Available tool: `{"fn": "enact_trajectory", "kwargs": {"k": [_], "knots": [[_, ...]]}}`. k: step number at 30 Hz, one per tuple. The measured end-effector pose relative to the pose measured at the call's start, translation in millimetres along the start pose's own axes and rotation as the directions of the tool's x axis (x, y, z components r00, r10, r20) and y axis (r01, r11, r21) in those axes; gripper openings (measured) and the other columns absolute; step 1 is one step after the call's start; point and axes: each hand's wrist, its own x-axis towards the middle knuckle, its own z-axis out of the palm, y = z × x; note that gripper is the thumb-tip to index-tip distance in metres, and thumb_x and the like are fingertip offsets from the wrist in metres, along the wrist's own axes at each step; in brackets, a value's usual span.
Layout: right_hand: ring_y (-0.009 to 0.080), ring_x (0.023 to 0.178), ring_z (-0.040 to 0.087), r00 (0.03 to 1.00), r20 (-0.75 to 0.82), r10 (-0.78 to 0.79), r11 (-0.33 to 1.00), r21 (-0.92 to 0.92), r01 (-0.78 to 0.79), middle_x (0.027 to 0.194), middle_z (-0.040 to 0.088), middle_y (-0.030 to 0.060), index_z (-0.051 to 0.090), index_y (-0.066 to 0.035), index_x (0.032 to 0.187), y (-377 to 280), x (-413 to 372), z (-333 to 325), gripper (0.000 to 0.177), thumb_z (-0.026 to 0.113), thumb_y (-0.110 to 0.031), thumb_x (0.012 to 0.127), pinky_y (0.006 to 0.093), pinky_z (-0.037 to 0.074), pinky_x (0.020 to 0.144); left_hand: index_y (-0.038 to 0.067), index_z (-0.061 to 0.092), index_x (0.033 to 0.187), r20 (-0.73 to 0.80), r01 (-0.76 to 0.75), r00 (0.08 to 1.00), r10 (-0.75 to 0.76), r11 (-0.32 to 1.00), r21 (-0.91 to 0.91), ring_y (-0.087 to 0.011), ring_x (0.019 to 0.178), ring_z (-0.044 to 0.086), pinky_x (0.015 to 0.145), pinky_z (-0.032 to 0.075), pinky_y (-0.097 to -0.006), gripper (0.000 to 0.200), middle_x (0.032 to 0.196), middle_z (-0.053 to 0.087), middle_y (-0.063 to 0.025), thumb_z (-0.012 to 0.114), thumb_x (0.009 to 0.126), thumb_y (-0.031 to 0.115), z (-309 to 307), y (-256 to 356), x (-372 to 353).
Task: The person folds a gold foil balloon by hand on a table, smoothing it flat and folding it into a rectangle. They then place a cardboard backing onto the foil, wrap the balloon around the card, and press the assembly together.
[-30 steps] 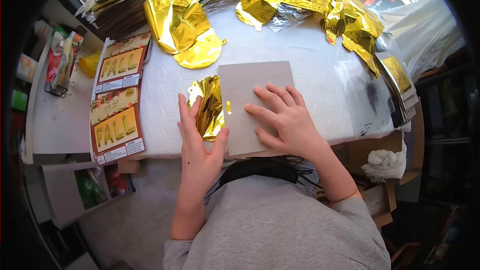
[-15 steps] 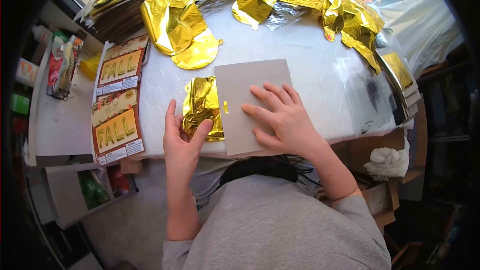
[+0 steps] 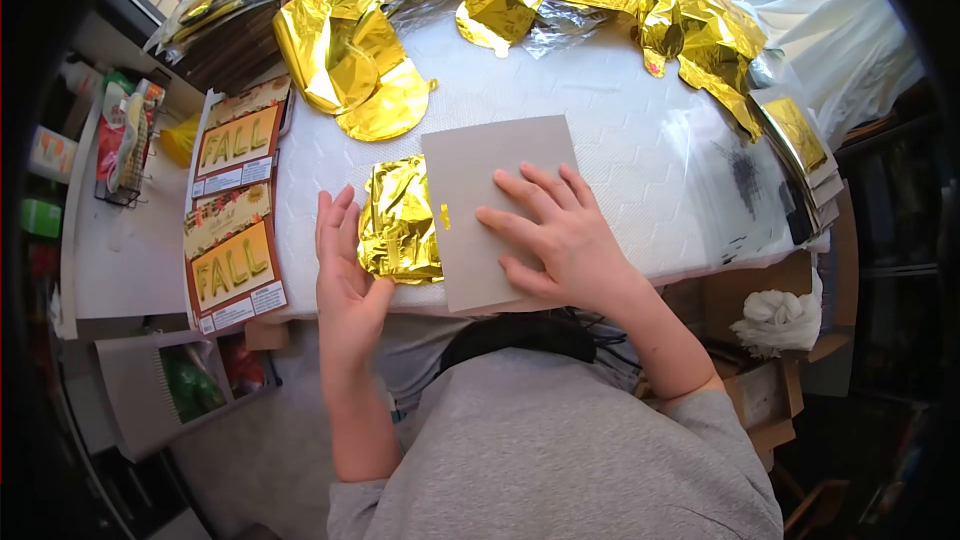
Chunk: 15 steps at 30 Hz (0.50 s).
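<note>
A grey cardboard sheet (image 3: 470, 160) lies flat near the table's front edge. My right hand (image 3: 555, 230) rests on it with fingers spread. From under the sheet's left side sticks out a folded piece of gold foil (image 3: 400, 220), crinkled and shiny, probably a flat foil balloon. A small gold bit (image 3: 445, 217) shows on the cardboard close to that side. My left hand (image 3: 347, 275) stands beside the foil's left edge, fingers stretched upward and thumb by its lower corner. How much foil lies beneath the cardboard is hidden.
Printed FALL cards (image 3: 235, 255) lie along the left edge. Large gold foil balloons (image 3: 375, 70) spread across the back. Clear plastic bags (image 3: 715, 190) and a stack of cards with gold foil (image 3: 800, 140) are at the right. A bagged stack (image 3: 225, 20) stands back left.
My left hand has shifted slightly left, its thumb drawn back off the foil's face to the lower corner. The right hand stays on the cardboard.
</note>
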Motion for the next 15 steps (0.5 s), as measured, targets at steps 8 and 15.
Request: {"fn": "enact_trajectory", "kwargs": {"k": [8,15], "knots": [[0.0375,0.150,0.042,1.000,0.009,0.002,1.000,-0.003,-0.002,0.161,0.048,0.0115,0.064,-0.024,0.143,-0.2,0.7,-1.0,0.053,0.067,-0.033,0.091,0.0588,0.025,0.127,-0.001,0.056,0.149,-0.146,0.022,0.982,0.123,0.688,0.725,-0.0405,0.158,0.032,0.127,0.034,-0.0484,0.065,0.174,0.019,-0.0256,0.061,0.084,-0.010,-8.6,-13.8,-4.1],[0.0376,0.151,0.042,1.000,0.016,0.002,1.000,-0.009,-0.002,0.161,0.048,0.0114,0.064,-0.024,0.143,-0.1,0.7,-1.1,0.053,0.067,-0.033,0.091,0.0585,0.025,0.127,0.000,0.060,0.147,-0.018,-0.119,0.981,0.191,0.682,0.721,-0.0409,0.158,0.032,0.125,0.033,-0.0463,0.054,0.172,0.023,-0.0284,0.060,0.093,-0.003,8.2,3.5,-4.8]]}}
